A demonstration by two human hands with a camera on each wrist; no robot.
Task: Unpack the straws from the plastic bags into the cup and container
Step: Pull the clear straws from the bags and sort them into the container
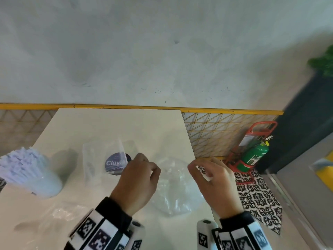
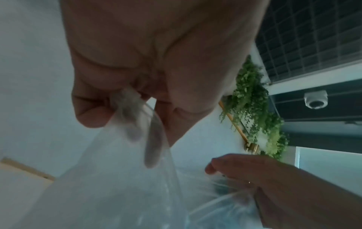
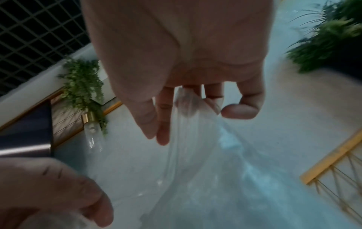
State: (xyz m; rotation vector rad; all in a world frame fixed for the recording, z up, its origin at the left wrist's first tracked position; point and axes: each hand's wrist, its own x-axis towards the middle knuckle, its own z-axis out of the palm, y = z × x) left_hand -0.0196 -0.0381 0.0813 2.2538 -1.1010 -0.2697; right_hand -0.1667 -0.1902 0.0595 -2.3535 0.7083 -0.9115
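Observation:
A clear plastic bag [image 1: 175, 190] hangs stretched between my two hands above the pale table [image 1: 117, 127]. My left hand [image 1: 155, 171] pinches the bag's left top edge [image 2: 135, 117] between thumb and fingers. My right hand [image 1: 191, 168] pinches the right top edge [image 3: 188, 105] the same way. What is inside the bag is blurred and pale blue. A cup [image 1: 34, 181] packed with lilac straws [image 1: 19, 163] stands at the table's left edge. A clear container [image 1: 106, 159] with a round purple label stands just left of my left hand.
Another crumpled clear bag [image 1: 59, 213] lies at the table's front left. Beyond the table's right edge are a yellow wire fence [image 1: 216, 132], a green fire extinguisher [image 1: 253, 156] in a red stand, and patterned floor tiles [image 1: 257, 195].

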